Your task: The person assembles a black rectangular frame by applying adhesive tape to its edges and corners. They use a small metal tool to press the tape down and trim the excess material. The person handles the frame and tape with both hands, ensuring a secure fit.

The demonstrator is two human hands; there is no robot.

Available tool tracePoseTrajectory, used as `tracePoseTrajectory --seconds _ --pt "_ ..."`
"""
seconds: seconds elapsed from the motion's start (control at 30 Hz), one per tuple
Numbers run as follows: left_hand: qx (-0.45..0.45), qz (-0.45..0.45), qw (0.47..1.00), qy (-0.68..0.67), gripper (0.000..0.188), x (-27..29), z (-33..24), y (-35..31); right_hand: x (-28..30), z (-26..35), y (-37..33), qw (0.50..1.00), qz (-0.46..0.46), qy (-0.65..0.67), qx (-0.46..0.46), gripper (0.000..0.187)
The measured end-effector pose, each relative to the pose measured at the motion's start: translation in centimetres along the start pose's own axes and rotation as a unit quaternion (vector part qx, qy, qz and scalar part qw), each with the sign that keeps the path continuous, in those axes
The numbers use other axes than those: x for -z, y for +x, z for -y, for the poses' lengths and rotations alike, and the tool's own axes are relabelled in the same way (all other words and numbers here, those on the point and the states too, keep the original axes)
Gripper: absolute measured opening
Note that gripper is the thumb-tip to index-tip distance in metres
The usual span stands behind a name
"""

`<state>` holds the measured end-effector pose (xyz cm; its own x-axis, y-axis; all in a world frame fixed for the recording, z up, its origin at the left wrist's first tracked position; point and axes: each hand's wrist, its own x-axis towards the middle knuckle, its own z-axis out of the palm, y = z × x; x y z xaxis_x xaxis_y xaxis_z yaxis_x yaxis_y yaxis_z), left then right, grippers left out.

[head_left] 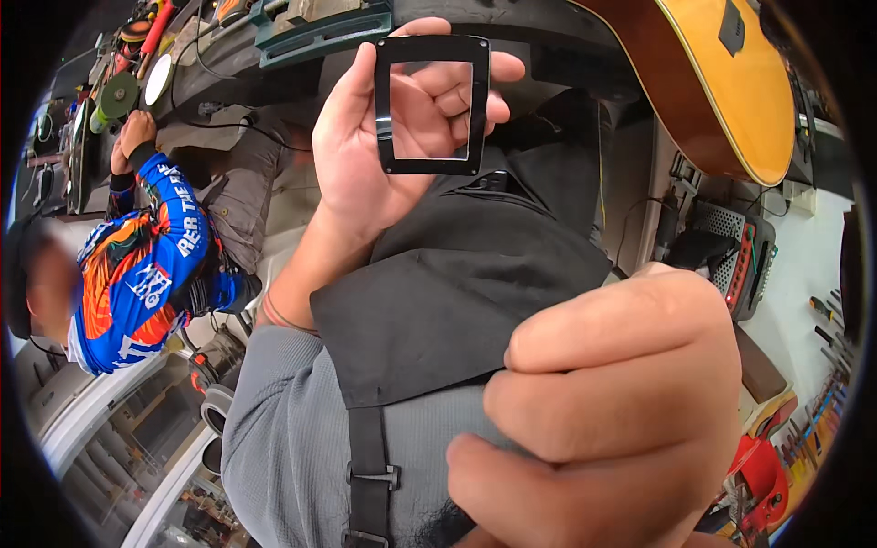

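Note:
In the upper middle, a black rectangular frame (434, 166) with rounded corners and a clear window stands out against my left palm. Small round fasteners or holes show at its corners. My left hand (352, 151), palm up, holds it along the edges between thumb and fingers, which show through the window. My right hand (621, 393) is large and close at the lower right, apart from the frame. Its fingers are curled inward; whatever they may hold is hidden. A black apron (457, 320) covers my lap and chest below the frame.
An acoustic guitar body (731, 82) juts in at the upper right. A dark green metal tool (320, 35) sits on the dark bench at the top. To the left, a person in a blue and orange jersey (155, 265) works beside a grinding wheel (119, 95). Hand tools (827, 338) line the right wall.

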<state>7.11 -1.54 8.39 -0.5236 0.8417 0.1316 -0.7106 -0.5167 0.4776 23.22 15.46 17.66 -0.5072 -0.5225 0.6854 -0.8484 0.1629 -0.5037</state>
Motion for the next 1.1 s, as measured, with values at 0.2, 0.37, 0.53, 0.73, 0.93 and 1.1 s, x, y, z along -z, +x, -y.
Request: tracePoseTrajectory --seconds 0.2,0.37,0.53,0.73,0.93,1.1 --pt "-0.018 -0.026 0.999 0.039 0.063 -0.8 0.5 -1.7 0.2 2.2 0.9 0.998 0.043 0.038 0.032 0.016" --pt "-0.041 -0.009 0.996 0.076 0.066 -1.1 1.0 -2.4 1.4 1.0 -1.1 0.983 -0.138 0.109 0.047 0.011" --pt "-0.067 -0.028 0.975 0.211 0.066 -2.0 1.5 -3.1 -2.7 -2.6 -1.6 0.887 -0.373 -0.029 -0.270 0.048" --pt "-0.133 -0.028 0.937 0.321 0.066 -1.9 2.4 -3.7 -4.1 -6.1 -0.9 0.890 -0.282 -0.144 -0.329 0.033" --pt "-0.122 -0.030 0.933 0.339 0.061 1.2 1.1 -3.9 -5.4 -7.8 0.1 0.877 -0.246 -0.215 -0.352 0.033" --pt "-0.071 -0.032 0.976 0.202 0.054 2.6 -0.1 -3.2 -6.7 -8.6 -0.3 0.793 -0.368 0.195 -0.445 0.024"
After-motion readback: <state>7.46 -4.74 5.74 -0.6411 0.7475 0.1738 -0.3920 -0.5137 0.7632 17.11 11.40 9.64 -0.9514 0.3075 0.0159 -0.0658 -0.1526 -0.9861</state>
